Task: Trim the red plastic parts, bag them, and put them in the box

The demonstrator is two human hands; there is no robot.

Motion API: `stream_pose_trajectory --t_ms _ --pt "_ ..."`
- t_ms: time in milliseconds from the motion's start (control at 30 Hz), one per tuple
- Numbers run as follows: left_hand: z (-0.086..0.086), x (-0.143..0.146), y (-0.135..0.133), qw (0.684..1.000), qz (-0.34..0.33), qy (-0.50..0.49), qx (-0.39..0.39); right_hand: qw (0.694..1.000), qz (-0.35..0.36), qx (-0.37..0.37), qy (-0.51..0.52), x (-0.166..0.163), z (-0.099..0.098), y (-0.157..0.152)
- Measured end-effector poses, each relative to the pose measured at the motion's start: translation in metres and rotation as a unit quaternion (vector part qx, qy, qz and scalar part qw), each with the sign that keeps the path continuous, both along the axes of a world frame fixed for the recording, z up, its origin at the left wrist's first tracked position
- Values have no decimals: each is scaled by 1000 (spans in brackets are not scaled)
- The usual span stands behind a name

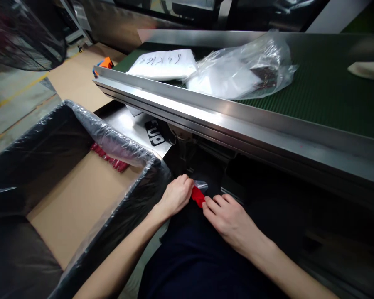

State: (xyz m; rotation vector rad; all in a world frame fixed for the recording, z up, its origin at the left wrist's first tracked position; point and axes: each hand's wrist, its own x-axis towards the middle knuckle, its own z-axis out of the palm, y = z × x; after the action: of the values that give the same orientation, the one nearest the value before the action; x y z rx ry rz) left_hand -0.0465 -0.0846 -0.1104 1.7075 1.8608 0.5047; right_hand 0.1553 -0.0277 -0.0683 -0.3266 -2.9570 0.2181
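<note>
A small bright red piece (198, 196), with a bit of clear plastic film (201, 185) behind it, is stretched between my two hands over my lap. My left hand (178, 193) is closed on its left end, and the fingers of my right hand (223, 214) are closed on its right end. The red piece looks soft, like tape or thin plastic, but its kind is unclear. Both hands are below the metal edge of the conveyor (187, 97). My fingertips hide parts of the red piece.
On the green belt (324, 95) lie a white packet with handwriting (162, 64) and a clear plastic bag (237, 74). Left of me stands a large box lined with dark plastic (121, 216), holding dark red packets (109, 158). An orange tape dispenser (105, 63) sits beyond the conveyor's end.
</note>
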Motion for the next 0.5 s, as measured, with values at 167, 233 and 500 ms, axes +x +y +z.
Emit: stream_pose_trajectory --t_ms 167,233,500 --pt "1 11 -8 998 43 -24 33 997 -46 -21 54 1 -1 -7" --pt "0 16 -12 994 85 -44 52 990 -86 -39 101 3 -5 -14" --pt "-2 58 -16 946 276 -144 86 906 -304 -120 270 -1 -27 -49"
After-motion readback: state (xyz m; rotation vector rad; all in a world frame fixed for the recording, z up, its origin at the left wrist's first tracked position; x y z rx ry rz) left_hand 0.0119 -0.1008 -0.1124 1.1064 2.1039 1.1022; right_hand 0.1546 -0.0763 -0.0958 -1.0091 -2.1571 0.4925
